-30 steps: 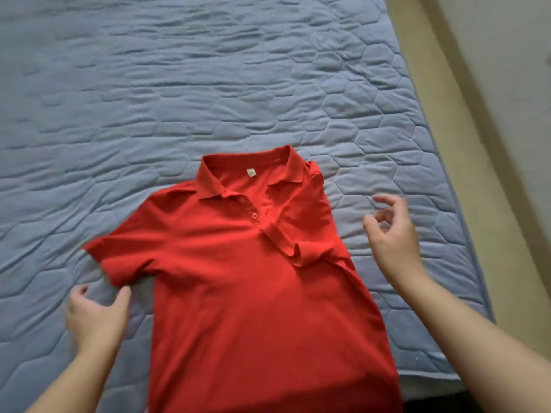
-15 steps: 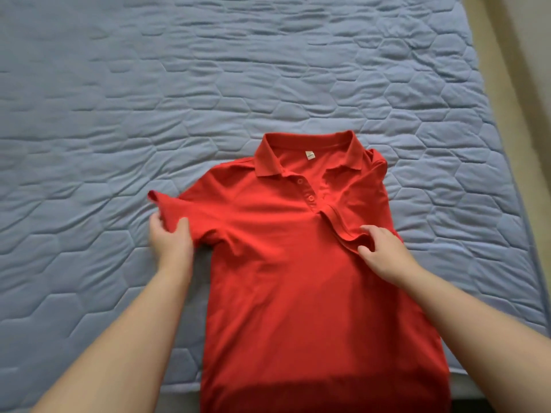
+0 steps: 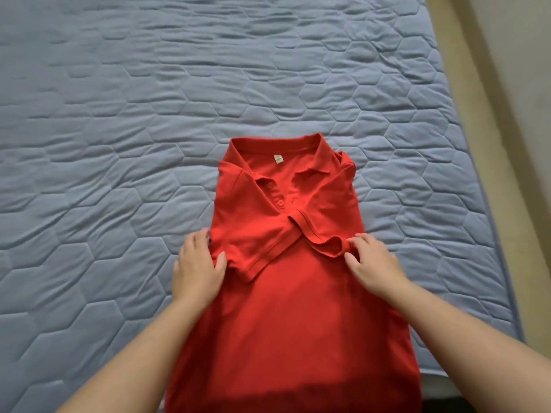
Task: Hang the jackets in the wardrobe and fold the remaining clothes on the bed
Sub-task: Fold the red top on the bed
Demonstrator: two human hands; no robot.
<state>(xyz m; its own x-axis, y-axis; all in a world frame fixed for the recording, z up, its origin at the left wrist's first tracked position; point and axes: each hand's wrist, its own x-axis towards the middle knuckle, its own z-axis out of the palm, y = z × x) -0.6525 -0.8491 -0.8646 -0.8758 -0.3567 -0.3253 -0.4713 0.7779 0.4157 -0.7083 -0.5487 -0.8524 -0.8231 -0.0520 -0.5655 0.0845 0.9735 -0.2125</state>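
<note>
A red polo shirt [image 3: 286,308] lies face up on the blue quilted bed [image 3: 149,114], collar away from me. Both short sleeves are folded inward and cross over the chest. My left hand [image 3: 196,269] rests flat at the shirt's folded left edge, with its fingers straight and the thumb on the left sleeve. My right hand [image 3: 372,263] pinches the cuff of the right sleeve between curled fingertips and thumb. The shirt's hem hangs over the near edge of the bed, out of view.
The quilted cover stretches wide to the left of the shirt and beyond it. The bed's right edge runs diagonally, with a beige strip of floor [image 3: 492,114] and a pale wall [image 3: 530,55] beyond it.
My left hand has folded the left sleeve and side inward over the chest and now lies at the new fold. My right hand still holds the right cuff.
</note>
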